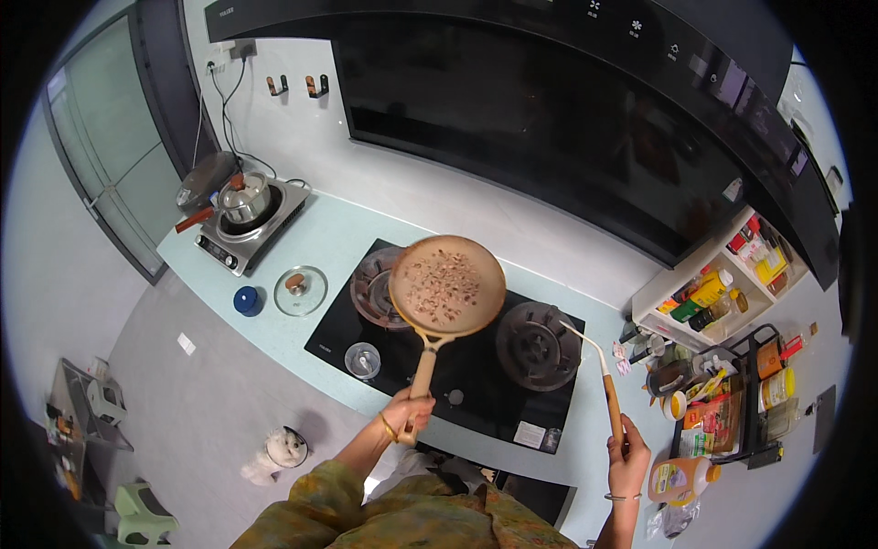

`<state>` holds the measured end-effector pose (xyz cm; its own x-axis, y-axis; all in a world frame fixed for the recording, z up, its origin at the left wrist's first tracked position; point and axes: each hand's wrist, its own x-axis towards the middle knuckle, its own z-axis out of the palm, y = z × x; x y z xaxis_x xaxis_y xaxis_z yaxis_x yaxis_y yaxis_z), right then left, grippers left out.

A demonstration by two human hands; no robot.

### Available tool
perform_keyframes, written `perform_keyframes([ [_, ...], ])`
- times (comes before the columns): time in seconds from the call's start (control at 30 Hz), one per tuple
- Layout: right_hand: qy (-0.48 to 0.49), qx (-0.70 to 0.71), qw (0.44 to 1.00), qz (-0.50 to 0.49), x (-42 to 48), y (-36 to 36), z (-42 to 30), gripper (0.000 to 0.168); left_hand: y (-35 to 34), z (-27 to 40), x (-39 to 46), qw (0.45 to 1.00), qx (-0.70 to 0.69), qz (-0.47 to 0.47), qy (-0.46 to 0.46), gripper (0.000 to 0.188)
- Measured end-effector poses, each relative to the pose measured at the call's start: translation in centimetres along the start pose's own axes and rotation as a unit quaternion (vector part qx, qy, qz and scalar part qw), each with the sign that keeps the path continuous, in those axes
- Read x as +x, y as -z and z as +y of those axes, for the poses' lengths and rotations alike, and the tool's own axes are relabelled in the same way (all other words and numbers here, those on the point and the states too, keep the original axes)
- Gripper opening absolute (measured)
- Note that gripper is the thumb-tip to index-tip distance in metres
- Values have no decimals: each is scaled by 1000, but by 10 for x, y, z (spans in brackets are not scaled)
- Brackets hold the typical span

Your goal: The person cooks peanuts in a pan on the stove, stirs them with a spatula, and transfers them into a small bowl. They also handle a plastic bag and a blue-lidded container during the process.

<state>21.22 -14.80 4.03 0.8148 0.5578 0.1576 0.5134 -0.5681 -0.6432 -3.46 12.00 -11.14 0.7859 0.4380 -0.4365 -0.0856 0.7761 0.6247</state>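
Note:
My left hand (409,412) grips the beige handle of a frying pan (489,309), which is over the black gas cooktop (466,412), partly covering the left burner (374,288). Small brownish pieces (446,285) are scattered across the pan's light inner surface. In my right hand (627,456) is a wooden-handled spatula (612,405); its pale, curved shaft reaches up to the edge of the right burner (538,346). Whether the pan touches the burner grate cannot be told. A small clear cup (362,361) stands on the cooktop below the left burner.
Left on the counter are a glass lid (312,302), a blue jar (247,301) and a lidded saucepan (245,199) on an electric cooker (226,250). Condiment racks (751,405) and an orange-filled bottle (675,480) line the right. A white dog (278,453) is on the floor.

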Motion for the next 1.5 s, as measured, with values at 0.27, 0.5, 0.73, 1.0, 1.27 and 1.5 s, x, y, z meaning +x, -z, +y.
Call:
perform_keyframes([
  [0.27,-54,26,996,61,-14,-5,72,40,14,7,-18,999,-14,48,-21,20],
  [0.5,-64,1,990,124,-10,-55,173,37,-4,-16,-7,1000,-25,2,-6,21],
  [0.73,-131,-129,975,123,-40,-67,231,37,14,6,-44,994,5,96,-60,23],
  [1.0,-132,-165,973,94,-34,-102,274,43,-14,-14,-30,996,-32,68,-51,20],
  [1.27,-170,-155,972,48,-46,-129,305,51,17,8,-36,987,-43,124,-95,21],
  [1.5,-232,-182,956,6,-50,-139,358,59,-1,-18,-39,993,-41,89,-70,21],
])
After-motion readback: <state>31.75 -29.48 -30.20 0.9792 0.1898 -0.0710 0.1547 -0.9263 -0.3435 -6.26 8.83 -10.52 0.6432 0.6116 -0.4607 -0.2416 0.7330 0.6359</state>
